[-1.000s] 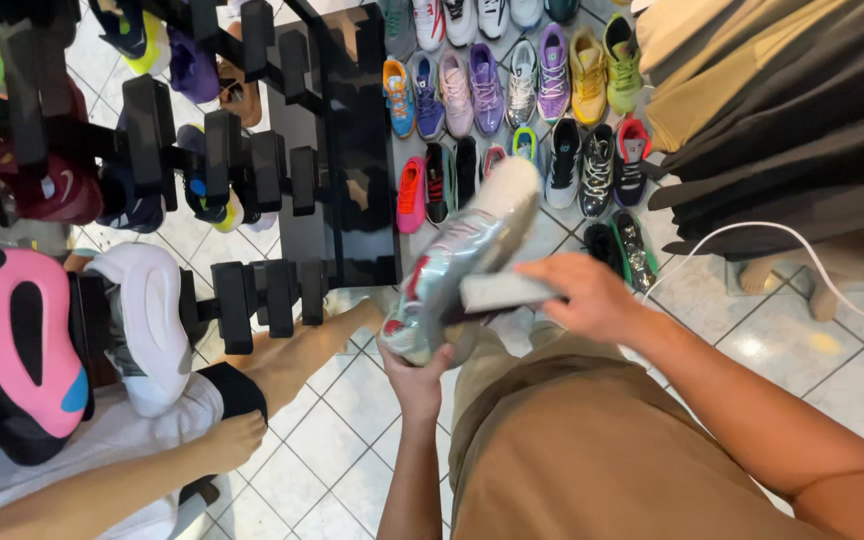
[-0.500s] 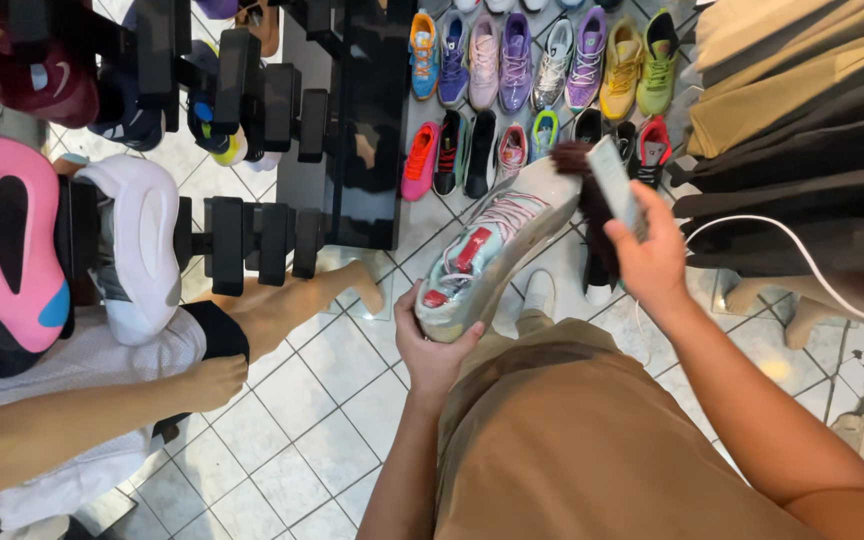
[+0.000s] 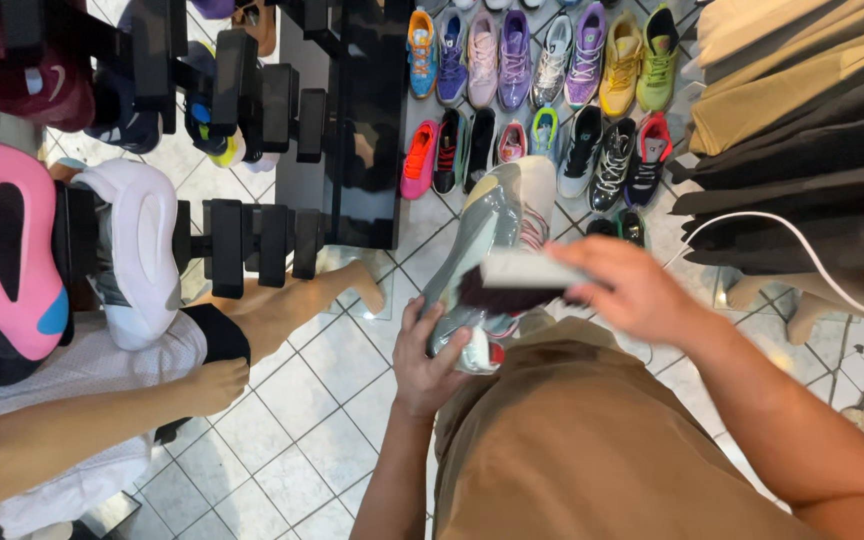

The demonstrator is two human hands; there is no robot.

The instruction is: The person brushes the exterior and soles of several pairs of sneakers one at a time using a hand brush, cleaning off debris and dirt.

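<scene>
- Currently: left hand (image 3: 427, 365) closed under the heel of a pale, shiny sneaker (image 3: 487, 240), holding it toe-up above the tiled floor (image 3: 322, 400).
- Right hand (image 3: 632, 290) wrapped around a brush (image 3: 522, 280); dark bristles touch the sneaker's side.
- Step, judged: brushing the upper, mid-way.
- Next stroke calls for a steady left grip and light bristle pressure.
- Rows of coloured shoes (image 3: 537, 70) lie beyond.

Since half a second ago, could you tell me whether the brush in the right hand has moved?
Yes. The brush in the right hand has come down and leftward, away from the rows of shoes on the floor, onto the sneaker.
</scene>
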